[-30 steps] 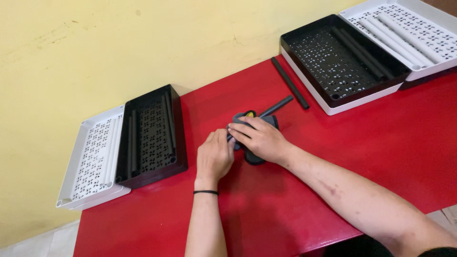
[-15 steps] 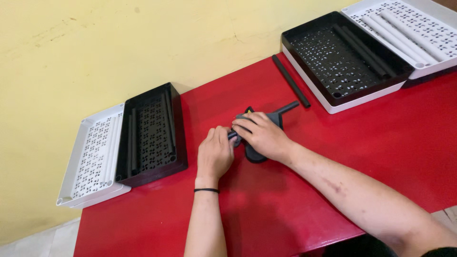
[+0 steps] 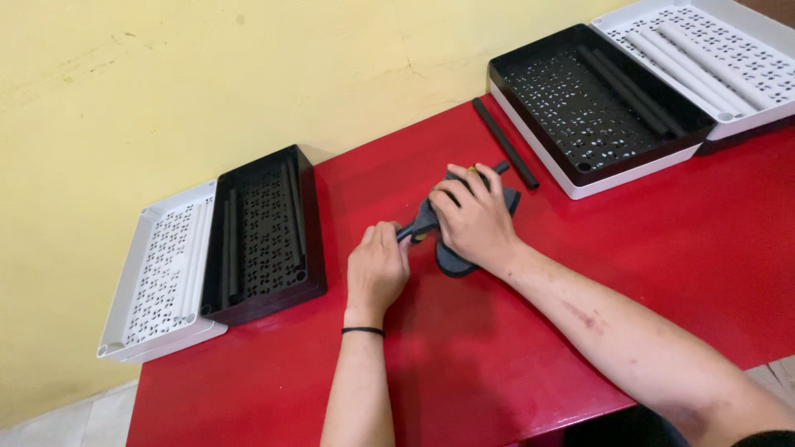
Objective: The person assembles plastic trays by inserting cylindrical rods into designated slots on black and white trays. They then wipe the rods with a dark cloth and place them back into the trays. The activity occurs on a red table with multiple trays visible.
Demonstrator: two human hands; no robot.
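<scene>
The left hand (image 3: 377,269) pinches the near-left end of a dark grey tool (image 3: 447,223). The right hand (image 3: 474,217) presses flat over its middle. The tool's length runs diagonally toward a black rod (image 3: 505,155) on the red table (image 3: 662,248).

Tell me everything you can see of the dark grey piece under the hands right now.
The dark grey piece lies flat on the red table, near its middle. It looks like matte plastic, with a rounded body and a slim bar sticking out toward the wall; a small yellow spot shows at its far edge. The right hand covers most of it from above, while the left hand grips its near-left end. Its full shape is hidden.
</scene>
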